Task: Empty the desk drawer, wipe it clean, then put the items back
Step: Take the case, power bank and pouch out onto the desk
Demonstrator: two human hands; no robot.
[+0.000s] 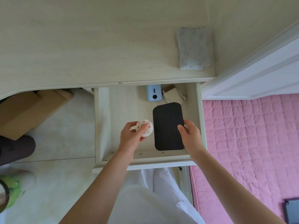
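Drawer [103, 120] pulled open under the counter [80, 46], seen from straight above. Left hand [131, 136] holding a small round white tin [144, 127] with a red pattern, left grip clamped on it, thumb across the lid and fingers curled round its sides, over the middle of the drawer. Can't tell if the tin is lifted or sitting on the drawer floor.

Right hand [191, 135] on the right edge of a black case [168, 126], right grip clamped on that edge, thumb on top, fingers tucked under the side. Case lying flat, long side running near to far, filling the right half of the drawer, just beside the tin.

At the far end of the drawer, half tucked under the counter edge: a light blue power bank [153, 94], and right next to it a beige charger [171, 94] with a white cable [182, 97] trailing toward the right wall.

On the counter, far right corner: a folded grey cloth [192, 49], well apart from both hands.

Other bits: cardboard box [27, 109] on the floor under the counter at left, pink quilted bed [250, 143] along the right, a dark flat thing [291, 209] on the bed at the near right corner, too cropped to say what. White clothing between the arms at the near edge.
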